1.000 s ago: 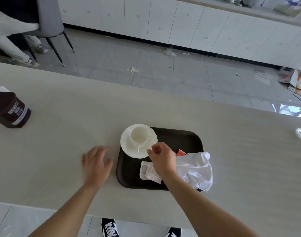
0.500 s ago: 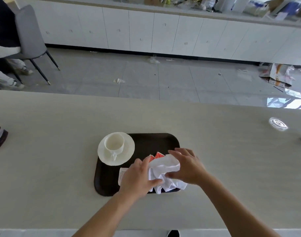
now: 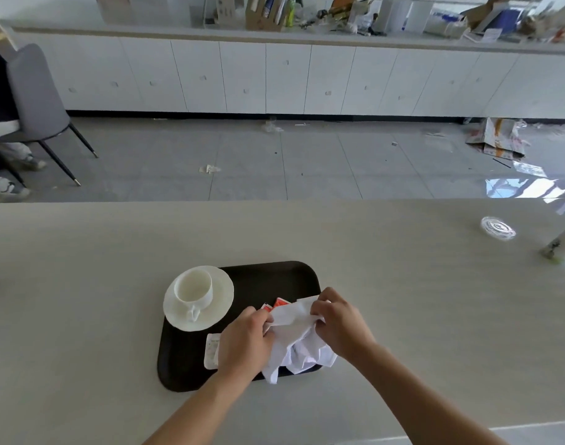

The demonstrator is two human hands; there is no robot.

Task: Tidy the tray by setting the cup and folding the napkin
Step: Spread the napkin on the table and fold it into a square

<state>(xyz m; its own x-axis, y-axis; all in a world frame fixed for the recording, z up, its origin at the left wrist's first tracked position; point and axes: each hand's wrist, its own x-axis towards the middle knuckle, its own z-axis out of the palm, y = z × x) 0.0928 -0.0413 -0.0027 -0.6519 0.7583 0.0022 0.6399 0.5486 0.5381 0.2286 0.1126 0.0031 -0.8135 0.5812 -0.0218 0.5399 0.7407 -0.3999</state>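
A dark brown tray (image 3: 268,277) lies on the pale table. At its left end a white cup (image 3: 194,288) stands upright on a white saucer (image 3: 221,297), handle toward me. A crumpled white napkin (image 3: 299,345) lies on the tray's right half. My left hand (image 3: 244,343) grips the napkin's left side and my right hand (image 3: 340,322) pinches its upper right edge, lifting it a little. Red sachets (image 3: 279,302) peek out behind the napkin. A clear sachet (image 3: 211,350) lies partly under my left hand.
A clear round lid (image 3: 498,228) and a blurred object (image 3: 559,247) sit at the table's far right. Across the littered floor stand white cabinets; a grey chair (image 3: 34,101) with a seated person is at the far left.
My left hand left the table and joined the right on the napkin. Both hands have now raised the napkin's top edge. The view shifted up; the brown can left the frame.
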